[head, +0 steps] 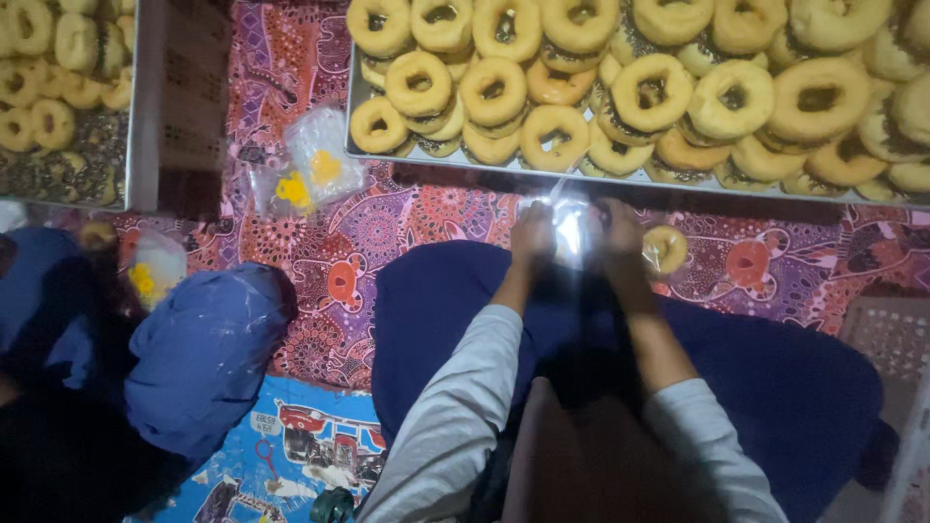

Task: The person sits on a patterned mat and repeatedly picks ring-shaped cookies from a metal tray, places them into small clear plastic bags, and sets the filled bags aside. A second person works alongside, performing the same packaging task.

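Observation:
My left hand (533,235) and my right hand (620,232) both grip a small clear plastic bag (573,230) between them, just in front of my blue-covered lap. A single doughnut (665,249) sits right beside my right hand; whether the hand holds it I cannot tell. Beyond the hands a metal tray (620,178) is piled with several ring doughnuts (651,92), some with dark chocolate undersides.
A second tray (136,107) of doughnuts stands at the far left. Clear bags with yellow marks (310,169) lie on the patterned red cloth (378,223). Another bag (150,271) lies near a second person in blue (203,349) at the left. A plastic crate (886,339) is at right.

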